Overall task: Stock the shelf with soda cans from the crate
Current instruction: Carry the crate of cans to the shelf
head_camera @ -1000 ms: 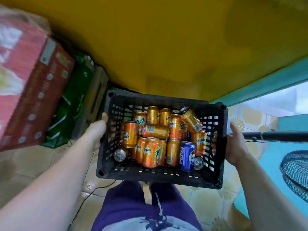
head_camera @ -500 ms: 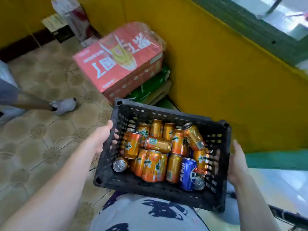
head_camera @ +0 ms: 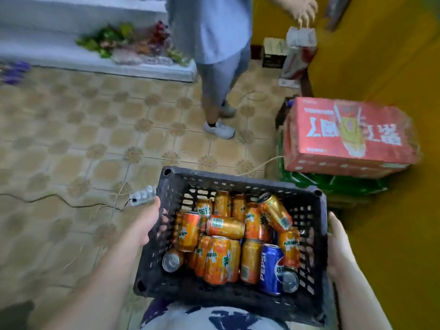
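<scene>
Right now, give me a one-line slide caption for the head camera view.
Left hand and right hand carry a black crate of orange soda cans across a tiled floor.

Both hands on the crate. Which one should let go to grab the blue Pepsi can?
Right, probably. The Pepsi can lies by the crate wall the right hand grips; the left hand holds the far side.

The light is dim, soft and bluish, with no hard shadows on the patterned beige tiled floor (head_camera: pixel 95 144), and only faint sheen on the orange and blue soda cans (head_camera: pixel 221 258). The upper part is smeared and blocky, the red cardboard carton (head_camera: pixel 345 136) fuzzy at its edges. Wide-angle bending curves the yellow wall (head_camera: pixel 392 67) at the right.
</scene>
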`<state>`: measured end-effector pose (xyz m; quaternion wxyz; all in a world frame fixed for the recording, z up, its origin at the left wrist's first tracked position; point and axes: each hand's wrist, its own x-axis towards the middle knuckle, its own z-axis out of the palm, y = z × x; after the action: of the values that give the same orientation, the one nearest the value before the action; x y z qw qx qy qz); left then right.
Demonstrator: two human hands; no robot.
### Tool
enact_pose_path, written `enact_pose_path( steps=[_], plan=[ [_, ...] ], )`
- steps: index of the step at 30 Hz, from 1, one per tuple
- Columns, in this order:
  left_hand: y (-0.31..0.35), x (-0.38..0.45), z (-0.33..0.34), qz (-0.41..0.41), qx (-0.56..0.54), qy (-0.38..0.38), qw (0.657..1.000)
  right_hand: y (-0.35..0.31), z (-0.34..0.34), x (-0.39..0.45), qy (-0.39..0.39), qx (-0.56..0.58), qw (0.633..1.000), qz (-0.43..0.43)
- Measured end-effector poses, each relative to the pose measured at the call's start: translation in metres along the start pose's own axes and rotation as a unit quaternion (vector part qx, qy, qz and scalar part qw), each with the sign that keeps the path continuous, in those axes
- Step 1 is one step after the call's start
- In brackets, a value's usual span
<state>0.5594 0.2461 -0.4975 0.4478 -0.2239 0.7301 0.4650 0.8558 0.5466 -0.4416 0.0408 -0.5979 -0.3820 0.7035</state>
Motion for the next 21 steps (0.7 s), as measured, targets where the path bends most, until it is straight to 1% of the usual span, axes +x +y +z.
enact_pose_path(
  steps=[3,6,9,12,14,16,19,21],
  plan=[
    [-0.002,0.005,-0.058,-0.007,-0.045,0.042,0.998,-0.015,0.076,0.012,-0.007,-0.033,0.999,-0.013],
    [-0.001,0.013,-0.115,-0.004,-0.07,0.1,0.993,-0.029,0.155,0.02,-0.043,-0.082,0.995,-0.037],
    [-0.004,0.025,-0.169,-0.016,-0.122,0.141,0.982,-0.038,0.231,0.025,-0.063,-0.14,0.987,-0.044],
    [-0.003,0.032,-0.216,-0.033,-0.162,0.16,0.973,-0.044,0.294,0.043,-0.115,-0.179,0.976,-0.039],
    [-0.002,0.036,-0.243,-0.037,-0.194,0.173,0.965,-0.052,0.338,0.051,-0.131,-0.215,0.967,-0.033],
    [0.002,0.038,-0.268,-0.037,-0.22,0.19,0.956,-0.063,0.383,0.054,-0.165,-0.245,0.955,-0.035],
    [0.013,0.045,-0.299,-0.042,-0.254,0.191,0.947,-0.081,0.444,0.062,-0.191,-0.294,0.936,-0.027],
    [0.022,0.046,-0.315,-0.051,-0.275,0.207,0.938,-0.094,0.487,0.065,-0.229,-0.319,0.919,-0.024]
  ],
)
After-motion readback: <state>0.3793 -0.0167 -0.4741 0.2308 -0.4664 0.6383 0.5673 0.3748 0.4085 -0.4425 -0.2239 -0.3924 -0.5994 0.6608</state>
